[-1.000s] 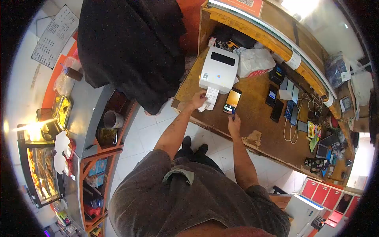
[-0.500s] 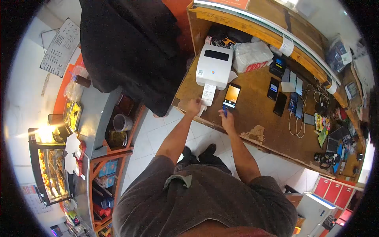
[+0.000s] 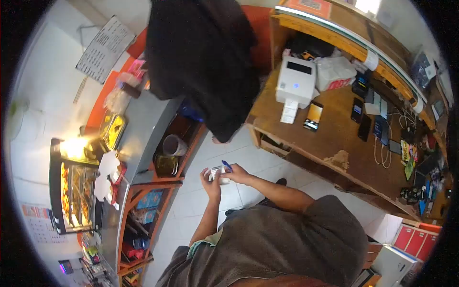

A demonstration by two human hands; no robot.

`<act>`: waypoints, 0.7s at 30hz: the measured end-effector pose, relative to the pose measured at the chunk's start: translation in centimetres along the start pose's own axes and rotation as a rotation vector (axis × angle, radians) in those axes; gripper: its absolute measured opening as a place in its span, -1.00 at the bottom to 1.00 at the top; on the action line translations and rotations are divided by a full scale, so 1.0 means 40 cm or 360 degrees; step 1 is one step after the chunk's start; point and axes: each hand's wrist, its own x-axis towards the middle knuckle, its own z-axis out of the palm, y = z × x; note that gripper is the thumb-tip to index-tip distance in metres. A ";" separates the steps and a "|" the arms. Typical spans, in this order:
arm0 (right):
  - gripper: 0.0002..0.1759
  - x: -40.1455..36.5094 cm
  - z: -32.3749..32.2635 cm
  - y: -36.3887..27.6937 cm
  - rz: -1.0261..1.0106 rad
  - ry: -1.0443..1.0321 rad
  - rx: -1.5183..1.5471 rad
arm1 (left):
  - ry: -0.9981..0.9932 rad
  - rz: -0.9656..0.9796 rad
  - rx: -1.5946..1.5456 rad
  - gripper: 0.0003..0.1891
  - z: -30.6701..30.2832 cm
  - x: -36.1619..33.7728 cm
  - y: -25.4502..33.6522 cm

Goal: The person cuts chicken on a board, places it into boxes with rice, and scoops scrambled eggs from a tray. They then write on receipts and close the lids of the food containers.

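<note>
Over the tiled floor, away from the desk, my left hand [image 3: 211, 184] and my right hand [image 3: 237, 174] meet around a small white paper slip [image 3: 218, 170]. A blue pen [image 3: 227, 166] sticks out of my right hand. On the wooden desk stands a white label printer [image 3: 296, 81] with a printed strip [image 3: 289, 111] hanging from its front. Beside the strip lies a phone [image 3: 313, 116] with a lit orange screen.
A person in black clothing [image 3: 205, 62] stands between the desk [image 3: 330, 138] and the grey counter [image 3: 136, 138]. The counter bears a food tray [image 3: 114, 131] and a lit food warmer [image 3: 74, 191]. Several phones and cables lie at the desk's right.
Both hands have left the desk and come together to the left, with the white slip between them. The pen has moved along with my right hand. The view has turned left.
</note>
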 end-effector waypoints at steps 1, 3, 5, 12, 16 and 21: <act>-0.61 0.022 0.062 0.000 0.0003 -0.0035 -0.0008 | -0.0093 -0.0195 -0.0198 -0.44 -0.071 0.004 0.017; -0.61 0.062 0.166 -0.046 -0.0254 -0.0079 -0.0215 | -0.0063 -0.0349 -0.0490 -0.35 -0.188 -0.026 0.065; -0.65 0.108 0.266 -0.033 -0.0337 -0.0381 -0.0484 | -0.0030 -0.0289 -0.0313 -0.32 -0.332 -0.043 0.027; -0.69 0.151 0.479 0.117 0.0366 -0.0549 -0.0348 | 0.0299 -0.0333 -0.0122 -0.37 -0.745 -0.142 -0.068; -0.56 0.131 0.370 0.261 0.0728 0.0454 0.0549 | 0.0424 -0.0201 -0.0004 -0.65 -0.911 -0.112 -0.169; -0.57 0.166 0.160 0.376 0.0921 0.1200 0.1092 | 0.0508 -0.0339 -0.0050 -0.63 -1.060 0.014 -0.202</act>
